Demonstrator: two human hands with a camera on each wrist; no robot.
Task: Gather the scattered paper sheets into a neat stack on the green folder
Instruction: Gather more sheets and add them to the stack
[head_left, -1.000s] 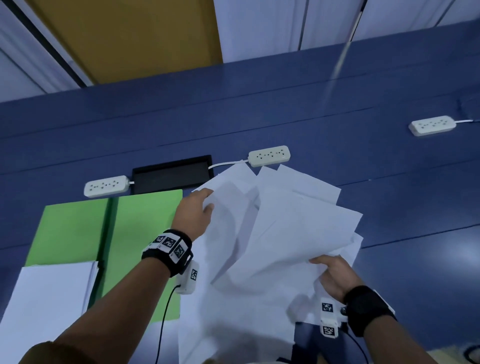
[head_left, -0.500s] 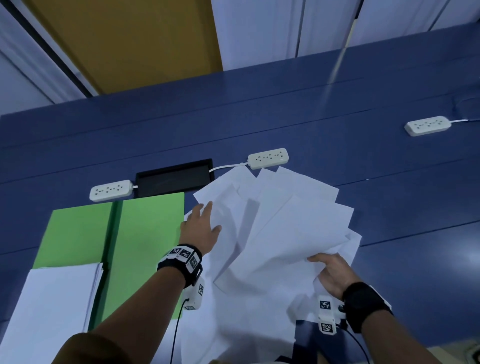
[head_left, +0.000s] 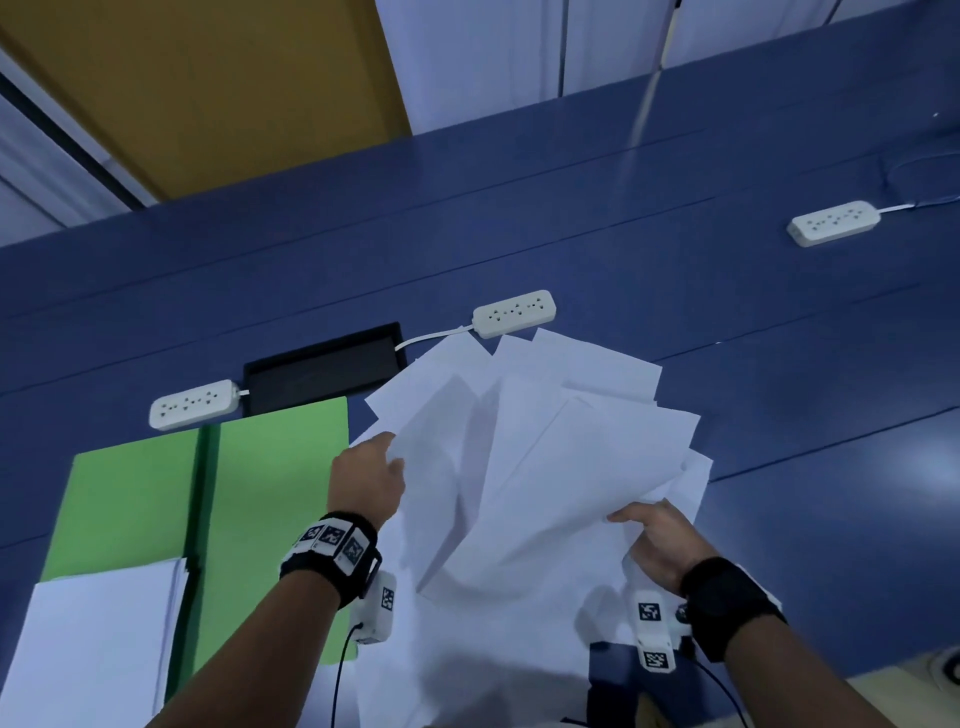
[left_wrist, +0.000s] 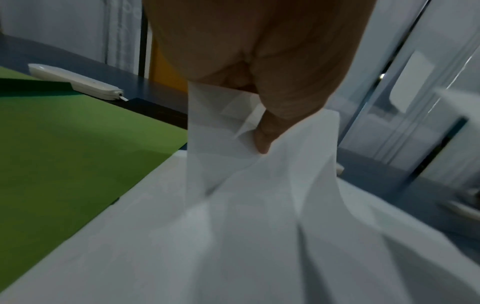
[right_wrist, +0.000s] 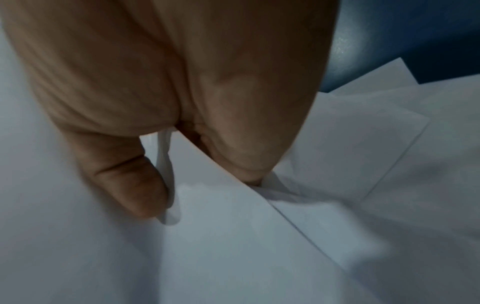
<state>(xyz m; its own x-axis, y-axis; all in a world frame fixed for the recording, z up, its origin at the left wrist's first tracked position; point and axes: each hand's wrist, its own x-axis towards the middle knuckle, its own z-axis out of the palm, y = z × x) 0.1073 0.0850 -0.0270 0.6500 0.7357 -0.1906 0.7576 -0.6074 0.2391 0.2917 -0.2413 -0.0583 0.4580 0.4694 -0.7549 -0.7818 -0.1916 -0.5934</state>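
A loose, fanned bunch of white paper sheets (head_left: 545, 467) is held between both hands over the blue table. My left hand (head_left: 371, 475) pinches the bunch's left edge, thumb on the sheets (left_wrist: 259, 174) in the left wrist view. My right hand (head_left: 657, 540) grips the right edge, thumb and fingers clamped on several sheets (right_wrist: 233, 236). The open green folder (head_left: 275, 488) lies flat to the left, with a neat white paper stack (head_left: 93, 644) on its near-left part.
Three white power strips lie on the table: one (head_left: 195, 404) behind the folder, one (head_left: 514, 313) beyond the sheets, one (head_left: 834, 222) far right. A black recessed cable tray (head_left: 322, 371) sits between the first two. Yellow and white wall panels stand beyond the table.
My left hand went from lying flat on the sheets to pinching their left edge. The bunch has drawn together slightly; my right hand kept its grip.
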